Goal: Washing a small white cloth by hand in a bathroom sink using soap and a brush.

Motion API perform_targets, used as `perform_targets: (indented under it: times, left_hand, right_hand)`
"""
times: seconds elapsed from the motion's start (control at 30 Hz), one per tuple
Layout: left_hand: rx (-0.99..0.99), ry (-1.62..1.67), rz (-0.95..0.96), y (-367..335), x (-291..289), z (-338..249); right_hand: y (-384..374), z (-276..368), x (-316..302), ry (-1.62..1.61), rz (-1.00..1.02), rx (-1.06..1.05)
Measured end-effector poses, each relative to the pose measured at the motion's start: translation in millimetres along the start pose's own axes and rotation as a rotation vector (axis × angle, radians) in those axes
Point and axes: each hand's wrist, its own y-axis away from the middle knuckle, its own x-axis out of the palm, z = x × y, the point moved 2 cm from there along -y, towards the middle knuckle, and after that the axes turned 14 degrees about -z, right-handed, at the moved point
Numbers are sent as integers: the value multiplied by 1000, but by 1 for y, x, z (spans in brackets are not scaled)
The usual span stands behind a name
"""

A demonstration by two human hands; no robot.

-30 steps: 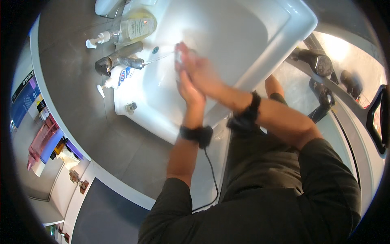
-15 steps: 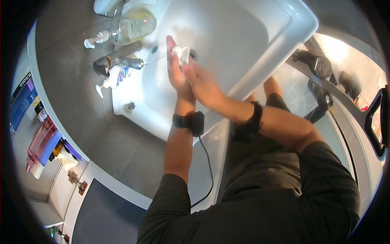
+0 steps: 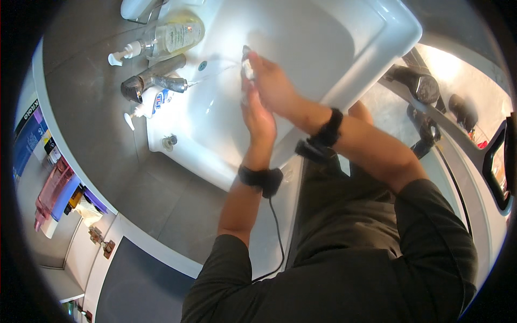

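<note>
Over the white washbasin [image 3: 334, 48], my two hands are pressed together around a small white object [image 3: 247, 70]. My left hand [image 3: 259, 121] reaches up from below, its fingers against the object's underside. From the right, my right hand [image 3: 277, 89] closes over the object and hides most of it; its exact kind I cannot make out. Left of the hands the metal tap [image 3: 156, 81] points into the basin, and a faint streak of water shows near its mouth.
A clear pump bottle of pale yellow liquid [image 3: 175, 37] stands beside the tap, with a smaller white pump bottle [image 3: 153, 105] below. An open cabinet shelf holds a pink bottle [image 3: 53, 188]. A black cable [image 3: 279, 231] hangs from my left wrist strap.
Both hands have shifted right, away from the tap, with the white object between them. The right hand now covers more of the object.
</note>
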Motion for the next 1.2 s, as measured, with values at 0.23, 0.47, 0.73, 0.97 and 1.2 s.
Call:
perform_targets:
  times: [0.23,0.47,0.73,0.97,1.2]
  left_hand:
    - [263,-202,97,1,-3,-11]
    - [297,-304,-149,-18,-16,14]
    - [228,-289,-169,-27,-26,17]
    - [263,-330,63,-18,-4,-1]
    - [413,-241,50,0,-3,23]
  right_hand:
    - [25,-2,3,267,91,85]
    - [11,-15,7,-219,5,290]
    - [36,-16,-1,-35,-12,58]
    - [-11,-59,-17,-90,38,-793]
    - [14,10,-6,-332,0,97]
